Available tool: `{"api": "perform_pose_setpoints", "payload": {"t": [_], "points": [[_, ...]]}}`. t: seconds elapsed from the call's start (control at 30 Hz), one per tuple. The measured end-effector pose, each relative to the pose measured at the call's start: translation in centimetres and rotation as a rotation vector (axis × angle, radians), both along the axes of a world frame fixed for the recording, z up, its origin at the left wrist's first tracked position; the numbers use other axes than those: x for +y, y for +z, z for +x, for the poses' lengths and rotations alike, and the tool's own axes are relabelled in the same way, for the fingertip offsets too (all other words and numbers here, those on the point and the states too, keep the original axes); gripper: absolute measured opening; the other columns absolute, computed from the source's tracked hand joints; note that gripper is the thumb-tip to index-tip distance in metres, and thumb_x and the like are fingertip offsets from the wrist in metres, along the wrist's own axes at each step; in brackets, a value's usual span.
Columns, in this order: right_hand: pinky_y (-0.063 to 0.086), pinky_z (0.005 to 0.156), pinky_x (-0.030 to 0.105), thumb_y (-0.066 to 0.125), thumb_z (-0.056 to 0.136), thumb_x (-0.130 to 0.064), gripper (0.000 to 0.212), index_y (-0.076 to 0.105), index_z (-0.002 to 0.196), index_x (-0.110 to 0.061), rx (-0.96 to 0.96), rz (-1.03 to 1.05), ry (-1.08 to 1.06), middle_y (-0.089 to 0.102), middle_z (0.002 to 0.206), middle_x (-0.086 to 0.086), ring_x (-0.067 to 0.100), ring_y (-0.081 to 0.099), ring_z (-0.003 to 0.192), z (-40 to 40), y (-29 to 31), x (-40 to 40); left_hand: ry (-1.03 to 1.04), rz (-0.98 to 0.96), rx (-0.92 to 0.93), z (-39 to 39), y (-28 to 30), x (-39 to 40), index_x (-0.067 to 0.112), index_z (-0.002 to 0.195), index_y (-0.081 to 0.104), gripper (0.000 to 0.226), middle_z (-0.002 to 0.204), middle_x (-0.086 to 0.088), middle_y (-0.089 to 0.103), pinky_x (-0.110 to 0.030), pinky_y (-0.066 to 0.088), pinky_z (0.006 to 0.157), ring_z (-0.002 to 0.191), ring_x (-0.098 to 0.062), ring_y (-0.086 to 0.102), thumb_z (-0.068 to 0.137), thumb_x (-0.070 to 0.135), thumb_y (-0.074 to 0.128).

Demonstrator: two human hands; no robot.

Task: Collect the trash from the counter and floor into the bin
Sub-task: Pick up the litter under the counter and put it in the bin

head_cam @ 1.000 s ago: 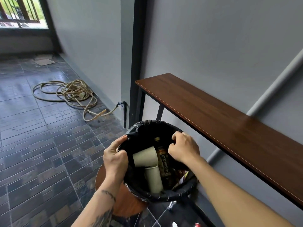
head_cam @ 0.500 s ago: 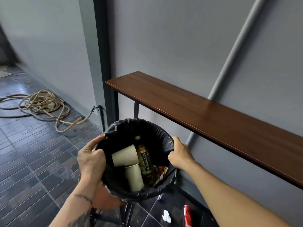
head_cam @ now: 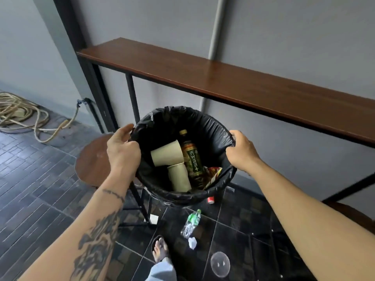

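Observation:
I hold a round bin [head_cam: 211,126] lined with a black bag in the air. My left hand [head_cam: 121,151] grips its left rim and my right hand [head_cam: 241,151] grips its right rim. Inside lie two tan paper cups [head_cam: 170,157], a green-labelled bottle [head_cam: 191,159] and a red snack wrapper [head_cam: 213,173]. On the dark floor below lie a crushed clear plastic bottle [head_cam: 190,223], a crumpled white paper ball [head_cam: 192,242], a red can [head_cam: 211,199] half hidden by the bin, a clear round lid [head_cam: 220,264] and a small white scrap [head_cam: 154,218].
A long brown wooden counter [head_cam: 223,78] on black legs runs along the grey wall. A round wooden stool [head_cam: 93,159] stands under my left hand. A coiled rope [head_cam: 18,114] lies on the tiled floor at the left. My sandalled foot [head_cam: 160,248] is near the trash.
The view has swung right and down, bringing the floor trash into sight. My right hand has moved from inside the bin to its right rim. Both hands still hold the bin.

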State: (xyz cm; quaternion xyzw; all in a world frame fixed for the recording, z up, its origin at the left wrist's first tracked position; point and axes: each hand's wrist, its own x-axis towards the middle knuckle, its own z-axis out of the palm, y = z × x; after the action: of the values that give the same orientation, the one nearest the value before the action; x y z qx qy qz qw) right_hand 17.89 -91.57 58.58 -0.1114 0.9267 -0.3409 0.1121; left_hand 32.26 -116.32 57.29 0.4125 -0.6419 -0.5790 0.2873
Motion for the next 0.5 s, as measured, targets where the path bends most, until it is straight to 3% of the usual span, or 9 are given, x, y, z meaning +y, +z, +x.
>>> {"api": "perform_pose_setpoints", "payload": {"t": [0.1, 0.17, 0.23, 0.3, 0.4, 0.5], "points": [[0.045, 0.080, 0.034, 0.048, 0.086, -0.008, 0.049, 0.049, 0.131, -0.028, -0.049, 0.016, -0.095, 0.059, 0.115, 0.002, 0.026, 0.055, 0.100, 2.4, -2.0, 5.3, -0.102, -0.017, -0.073, 0.4, -1.8, 4.1, 0.027, 0.119, 0.070, 0.060, 0.117, 0.005, 0.071, -0.027, 0.052, 0.095, 0.107, -0.012, 0.066, 0.073, -0.004, 0.046], [0.046, 0.079, 0.035, 0.047, 0.086, -0.009, 0.047, 0.050, 0.128, -0.030, -0.091, 0.027, -0.128, 0.061, 0.116, 0.001, 0.026, 0.056, 0.099, 3.6, -3.5, 8.0, -0.152, -0.025, -0.134, 1.1, -3.3, 6.6, 0.027, 0.122, 0.070, 0.063, 0.122, 0.001, 0.069, -0.032, 0.056, 0.089, 0.106, -0.019, 0.067, 0.073, -0.004, 0.045], [0.047, 0.073, 0.034, 0.046, 0.087, -0.008, 0.044, 0.049, 0.125, -0.031, -0.130, 0.061, -0.150, 0.061, 0.111, 0.000, 0.025, 0.058, 0.095, 4.8, -4.9, 9.9, -0.204, -0.083, -0.215, 2.1, -4.9, 8.7, 0.020, 0.131, 0.065, 0.064, 0.131, -0.003, 0.064, -0.036, 0.050, 0.102, 0.118, -0.023, 0.060, 0.077, -0.008, 0.046], [0.052, 0.074, 0.038, 0.044, 0.087, -0.009, 0.042, 0.048, 0.120, -0.035, -0.164, 0.102, -0.147, 0.063, 0.106, -0.001, 0.025, 0.060, 0.090, 5.8, -6.4, 11.1, -0.252, -0.178, -0.292, 3.1, -6.7, 10.1, 0.012, 0.134, 0.063, 0.062, 0.137, -0.004, 0.061, -0.030, 0.039, 0.110, 0.127, -0.023, 0.054, 0.078, -0.010, 0.049], [0.052, 0.080, 0.040, 0.044, 0.088, -0.011, 0.044, 0.046, 0.123, -0.038, -0.230, 0.136, -0.162, 0.062, 0.108, 0.001, 0.028, 0.061, 0.093, 7.4, -8.7, 11.7, -0.315, -0.266, -0.397, 4.6, -9.4, 11.0, 0.011, 0.134, 0.063, 0.064, 0.140, -0.002, 0.058, -0.024, 0.035, 0.105, 0.129, -0.025, 0.053, 0.075, -0.011, 0.051], [0.049, 0.081, 0.038, 0.046, 0.089, -0.012, 0.047, 0.044, 0.130, -0.037, -0.281, 0.152, -0.189, 0.061, 0.119, 0.005, 0.029, 0.060, 0.098, 8.8, -11.2, 11.4, -0.354, -0.289, -0.498, 5.6, -11.1, 11.0, 0.014, 0.137, 0.060, 0.068, 0.143, 0.004, 0.054, -0.032, 0.041, 0.105, 0.126, -0.026, 0.054, 0.074, -0.011, 0.050]]}}
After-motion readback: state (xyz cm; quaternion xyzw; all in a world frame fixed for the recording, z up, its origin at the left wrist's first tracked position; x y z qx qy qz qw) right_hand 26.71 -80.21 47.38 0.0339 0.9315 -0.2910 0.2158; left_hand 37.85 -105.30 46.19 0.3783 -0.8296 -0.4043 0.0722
